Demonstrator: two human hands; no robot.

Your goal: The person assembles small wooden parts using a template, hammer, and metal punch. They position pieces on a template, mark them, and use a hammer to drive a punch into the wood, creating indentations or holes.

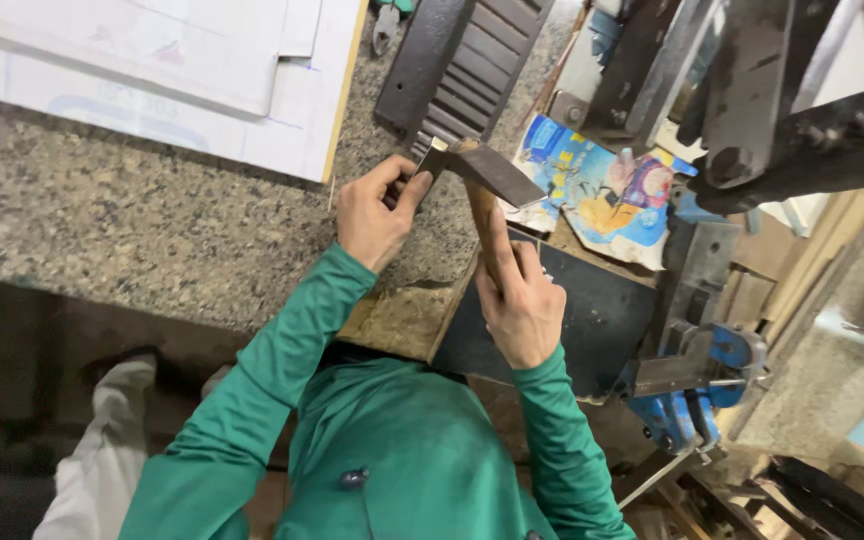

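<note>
Head view: right hand [522, 300] wrapped around the wooden handle of a hammer with a dark flat steel head [487, 172], fingers closed on the shaft, head raised over the edge of the speckled granite desk [132, 220]. Left hand [377, 215] pinches a small object at thumb and fingertips just under the hammer head, touching the desk; the object itself is hidden by the fingers, can't tell what it is. Both sleeves green. Below the hands: a worn brown wooden block [402, 315] beside a flat black panel [592, 320], its near edge covered by the right wrist. Dark ribbed metal plate [462, 65] behind the hammer, top cut off by the frame. Crumpled colourful printed paper [602, 195] lies right of it, partly under dark steel machine parts [782, 110]. Blue bench vise [692, 390] lower right, jaws hard to read. White sheets [152, 70] upper left, cropped. A plier-like tool [387, 22] at top edge, mostly cut off.
</note>
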